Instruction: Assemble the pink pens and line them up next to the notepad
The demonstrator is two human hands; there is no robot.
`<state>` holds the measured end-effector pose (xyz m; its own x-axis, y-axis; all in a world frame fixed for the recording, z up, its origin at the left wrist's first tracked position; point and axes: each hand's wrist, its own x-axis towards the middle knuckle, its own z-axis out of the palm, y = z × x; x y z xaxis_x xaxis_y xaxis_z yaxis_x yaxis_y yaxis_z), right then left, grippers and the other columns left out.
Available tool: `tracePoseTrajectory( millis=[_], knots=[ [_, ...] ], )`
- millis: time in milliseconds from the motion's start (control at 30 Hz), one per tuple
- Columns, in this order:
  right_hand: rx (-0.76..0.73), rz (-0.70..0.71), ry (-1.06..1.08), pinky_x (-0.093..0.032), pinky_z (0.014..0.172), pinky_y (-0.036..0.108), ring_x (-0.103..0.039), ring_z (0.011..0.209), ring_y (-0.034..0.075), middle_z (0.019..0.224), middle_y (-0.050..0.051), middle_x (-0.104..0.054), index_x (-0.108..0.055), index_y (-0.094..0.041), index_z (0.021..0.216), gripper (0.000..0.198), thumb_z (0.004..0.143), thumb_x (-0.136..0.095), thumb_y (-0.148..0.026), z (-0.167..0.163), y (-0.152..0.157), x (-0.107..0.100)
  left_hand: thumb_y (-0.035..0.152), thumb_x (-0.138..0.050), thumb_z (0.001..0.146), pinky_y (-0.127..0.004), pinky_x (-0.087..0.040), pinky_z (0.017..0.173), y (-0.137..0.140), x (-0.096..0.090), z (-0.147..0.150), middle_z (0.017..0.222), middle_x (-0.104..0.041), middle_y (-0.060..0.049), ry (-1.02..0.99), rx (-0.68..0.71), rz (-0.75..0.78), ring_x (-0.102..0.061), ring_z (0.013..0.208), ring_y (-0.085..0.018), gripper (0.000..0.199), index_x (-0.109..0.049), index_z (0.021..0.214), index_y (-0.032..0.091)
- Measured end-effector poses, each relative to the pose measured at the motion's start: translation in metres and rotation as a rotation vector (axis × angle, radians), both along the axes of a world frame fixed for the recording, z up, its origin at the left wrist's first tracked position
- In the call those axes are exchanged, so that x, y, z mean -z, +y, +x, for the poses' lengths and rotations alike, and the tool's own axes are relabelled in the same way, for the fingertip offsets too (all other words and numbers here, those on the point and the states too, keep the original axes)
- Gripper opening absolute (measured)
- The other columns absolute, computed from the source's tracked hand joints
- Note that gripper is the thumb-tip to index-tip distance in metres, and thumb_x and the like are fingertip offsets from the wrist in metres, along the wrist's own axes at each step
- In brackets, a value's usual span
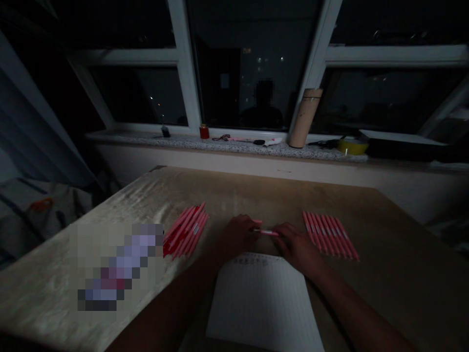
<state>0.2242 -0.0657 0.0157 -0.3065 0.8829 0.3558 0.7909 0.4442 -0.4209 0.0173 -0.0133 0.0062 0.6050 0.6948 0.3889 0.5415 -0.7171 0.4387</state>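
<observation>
Pink pen [269, 232] is held just beyond the far edge of the notepad [264, 303], left hand [237, 234] and right hand [296, 245] fingers clamped at opposite ends; dimness obscures exact contact. Sound practice: light grip, ends aligned.

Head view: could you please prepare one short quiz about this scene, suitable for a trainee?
1. Where does the neat row of pink sticks lie, relative to the white paper? A) on it B) to its left C) to its right
2. True or false: the small red jar stands on the window sill.
3. What is between the fingers of the left hand and the right hand?
Key: 1. C; 2. True; 3. A pink stick.
</observation>
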Motion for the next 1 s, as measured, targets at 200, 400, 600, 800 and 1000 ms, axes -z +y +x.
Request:
tracePoseTrajectory(
  millis=[200, 400, 600, 800, 1000],
  knots=[
    [0.117, -0.004, -0.026, -0.043, 0.078, 0.031, -0.056, 0.085, 0.019, 0.092, 0.008, -0.061, -0.061, -0.017, 0.099, 0.024, 0.087, -0.041, -0.022, 0.0056, 0.0052, 0.0056, 0.027, -0.052, 0.081, -0.035, -0.039, 0.085, 0.0018, -0.0044, -0.0038, 0.094, -0.056, -0.006, 0.107, -0.046, 0.020, -0.051, 0.092, -0.020, 0.035, -0.056, 0.116, 0.024],
    [0.171, -0.007, -0.084, -0.042, 0.080, 0.030, -0.056, 0.089, 0.019, 0.094, 0.008, -0.061, -0.062, -0.018, 0.103, 0.027, 0.086, -0.041, -0.018, 0.0077, 0.0082, 0.0076, 0.023, -0.055, 0.079, -0.034, -0.039, 0.084, 0.0025, -0.0029, -0.0025, 0.093, -0.056, -0.006, 0.164, -0.053, 0.012, -0.051, 0.092, -0.020, 0.028, -0.061, 0.106, 0.022],
    [0.160, -0.003, -0.119, -0.041, 0.081, 0.030, -0.055, 0.090, 0.019, 0.095, 0.008, -0.062, -0.063, -0.020, 0.104, 0.031, 0.083, -0.043, -0.013, 0.0074, 0.0091, 0.0087, 0.024, -0.056, 0.078, -0.032, -0.040, 0.080, 0.0047, -0.0007, -0.0014, 0.089, -0.059, -0.005, 0.201, -0.056, 0.023, -0.052, 0.087, -0.019, 0.012, -0.065, 0.084, 0.018],
    [0.138, 0.025, -0.150, -0.039, 0.083, 0.032, -0.052, 0.095, 0.020, 0.097, 0.008, -0.060, -0.063, -0.022, 0.108, 0.034, 0.083, -0.044, -0.010, 0.0059, 0.0090, 0.0070, 0.019, -0.053, 0.079, -0.033, -0.040, 0.083, 0.0023, -0.0037, -0.0007, 0.095, -0.061, -0.005, 0.154, -0.052, 0.008, -0.053, 0.091, -0.019, 0.013, -0.065, 0.086, 0.019],
    [0.131, 0.084, -0.195, -0.039, 0.083, 0.035, -0.049, 0.094, 0.022, 0.096, 0.008, -0.057, -0.065, -0.026, 0.105, 0.034, 0.080, -0.047, -0.009, 0.0044, 0.0078, 0.0043, 0.014, -0.053, 0.077, -0.033, -0.040, 0.086, 0.0020, -0.0053, 0.0004, 0.109, -0.063, -0.002, 0.129, -0.029, -0.014, -0.054, 0.093, -0.018, 0.016, -0.064, 0.086, 0.020]
  ],
)
